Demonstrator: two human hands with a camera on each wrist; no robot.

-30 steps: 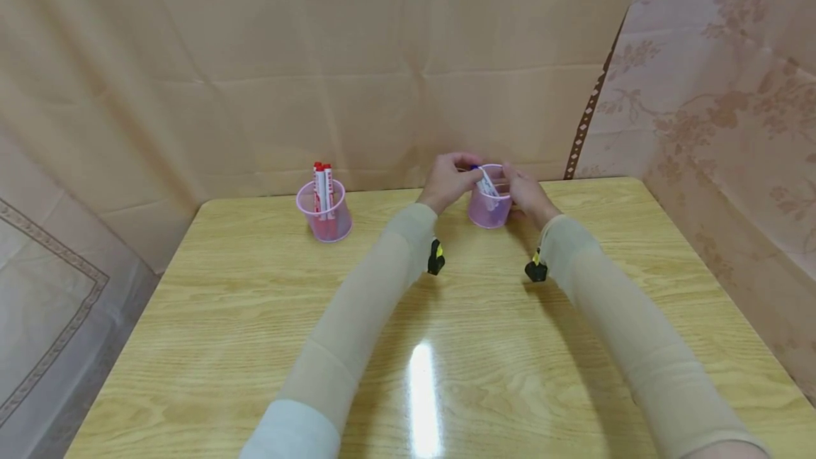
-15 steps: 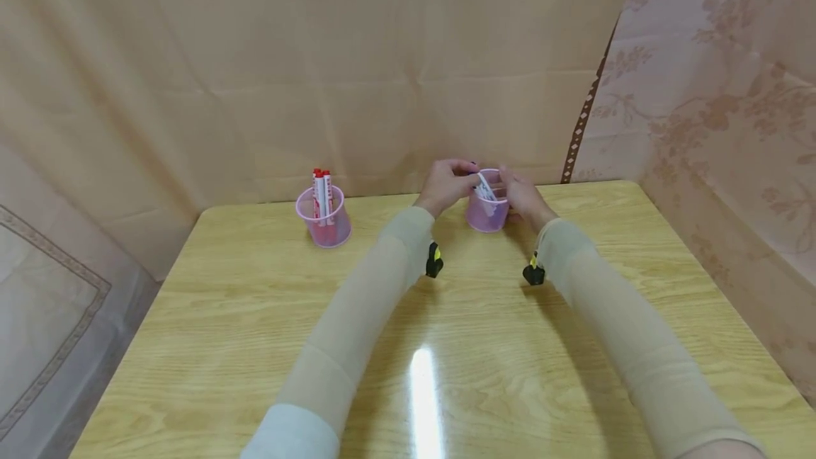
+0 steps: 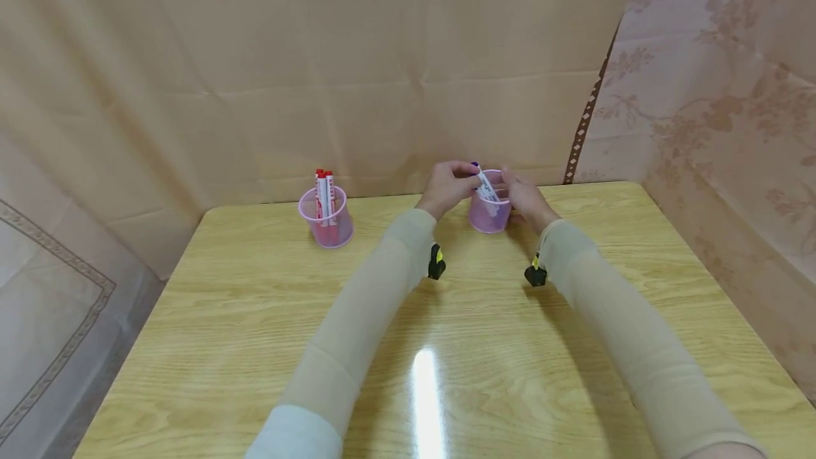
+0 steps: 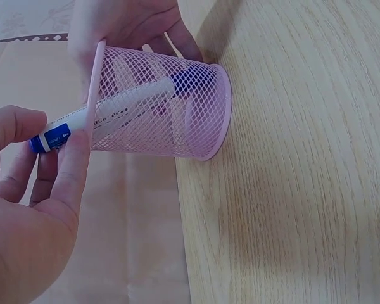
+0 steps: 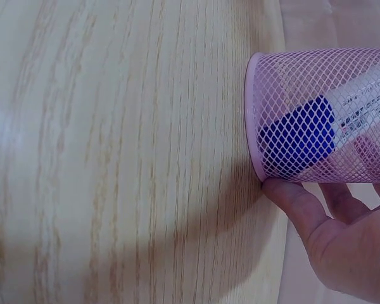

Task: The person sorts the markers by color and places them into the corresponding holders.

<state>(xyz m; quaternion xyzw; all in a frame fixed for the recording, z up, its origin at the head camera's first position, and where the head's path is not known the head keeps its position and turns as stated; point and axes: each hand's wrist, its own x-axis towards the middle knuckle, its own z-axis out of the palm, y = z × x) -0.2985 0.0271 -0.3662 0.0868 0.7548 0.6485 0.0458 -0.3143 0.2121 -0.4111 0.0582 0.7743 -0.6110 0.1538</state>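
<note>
On the right of the table stands a pink mesh pen cup (image 3: 489, 217), upright near the back edge. A white marker (image 4: 130, 104) with blue ends leans inside it; its blue cap (image 5: 301, 136) points down near the cup's bottom. My left hand (image 3: 444, 188) pinches the marker's upper end at the rim, thumb on one side and fingers on the other. From the right side my right hand (image 3: 528, 198) holds the cup, its thumb against the mesh in the right wrist view. Some fingers of the right hand are hidden behind the cup.
A second pink mesh cup (image 3: 326, 232) stands farther left, holding red-capped white markers (image 3: 325, 197) upright. The wooden table (image 3: 497, 353) ends at a beige curtain (image 3: 287, 91) behind and a floral cloth (image 3: 733, 112) at the right.
The marker's blue upper end shows slightly higher against the rim than a second ago. Both hands keep their places, and the head view has shifted a little.
</note>
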